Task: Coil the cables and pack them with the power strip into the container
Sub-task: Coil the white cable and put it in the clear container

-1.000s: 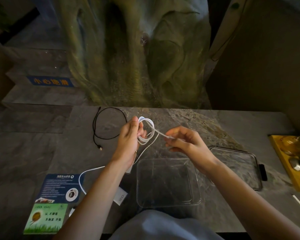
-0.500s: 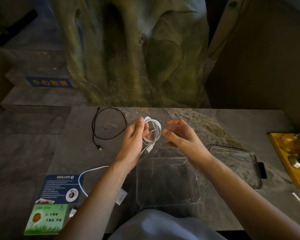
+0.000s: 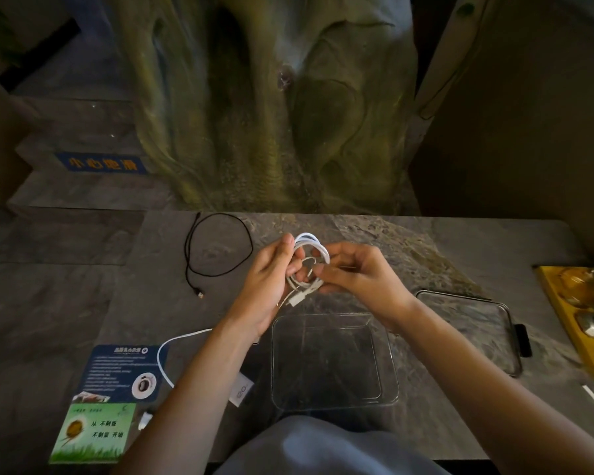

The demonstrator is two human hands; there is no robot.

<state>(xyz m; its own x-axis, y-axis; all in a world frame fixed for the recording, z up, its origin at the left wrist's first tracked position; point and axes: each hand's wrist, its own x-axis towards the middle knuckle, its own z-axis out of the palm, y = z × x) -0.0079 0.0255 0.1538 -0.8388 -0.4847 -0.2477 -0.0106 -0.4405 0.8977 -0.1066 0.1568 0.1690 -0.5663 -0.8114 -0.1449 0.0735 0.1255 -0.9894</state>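
A white cable (image 3: 311, 246) is wound into a small coil above the table, and both hands grip it. My left hand (image 3: 271, 279) pinches the coil's left side; my right hand (image 3: 354, 272) holds its right side near the hanging plug end (image 3: 297, 299). Below them stands the clear square container (image 3: 390, 358), with nothing in it. A black cable (image 3: 216, 248) lies in a loose loop at the back left. Another white cable (image 3: 163, 358) curves under my left forearm beside a white charger block (image 3: 242, 389), partly hidden by the arm.
The container's clear lid (image 3: 508, 337) with a black clip lies to the right. A yellow tray (image 3: 570, 323) sits at the right edge. Blue and green cards (image 3: 117, 368) lie at the front left. A rock-like wall rises behind the table.
My right hand has come in from the right, where it held the cable end stretched out, and now grips the coil. The last loose length has been wound in; the plug end dangles.
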